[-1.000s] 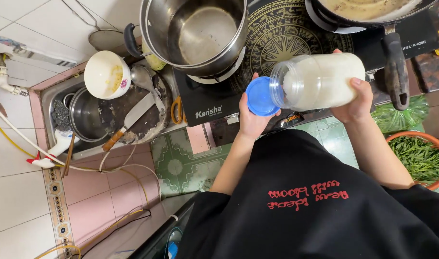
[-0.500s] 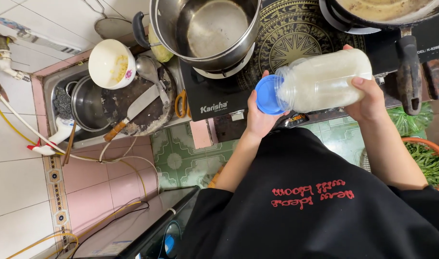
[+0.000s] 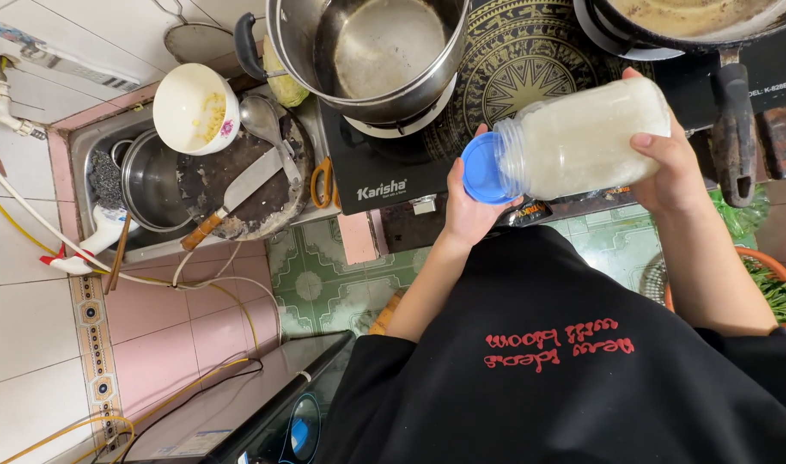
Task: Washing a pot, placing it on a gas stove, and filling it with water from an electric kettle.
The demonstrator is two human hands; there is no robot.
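One jar (image 3: 582, 137), two hands

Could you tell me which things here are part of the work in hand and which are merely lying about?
In hand: clear jar of white grains, its blue lid, left hand, right hand.

Lying about: steel pot, frying pan, white bowl, knife, greens.

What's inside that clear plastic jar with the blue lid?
The clear plastic jar, held sideways, is nearly full of something white and grainy. The right hand covers its base; the left hand holds the blue lid.
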